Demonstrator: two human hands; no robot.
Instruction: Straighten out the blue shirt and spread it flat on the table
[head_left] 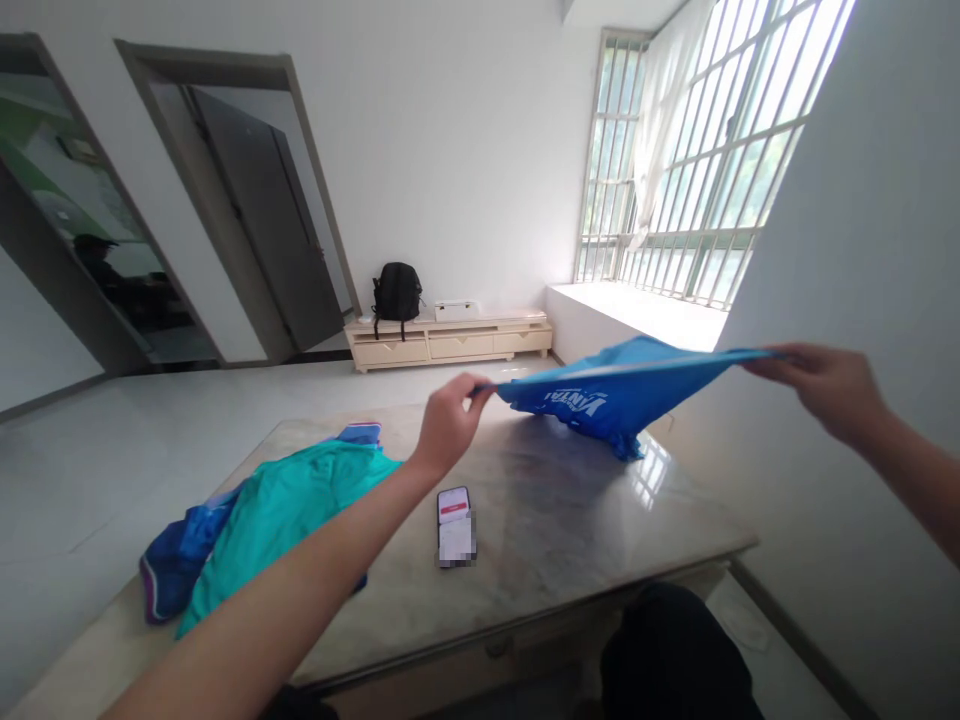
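Note:
A blue garment (634, 390) with white lettering is stretched in the air over the right part of the marble-topped table. Its left end is pinched between the thumb and fingers of my left hand (452, 418). At the opposite end, my right hand (829, 385) grips the edge, so the near border runs almost straight between both hands. The far, lower part hangs down in a bunch close to the tabletop; whether it is a shirt I cannot tell. Below my left hand a phone (455, 530) with a lit screen lies on the table.
Teal and dark blue clothes (292, 500) are heaped on the table's (540, 560) left side. Beyond stands a low cabinet (457, 347) with a black backpack (397, 293) on it. A wall and barred window are at right. Through the left doorway a person (105, 265) is visible.

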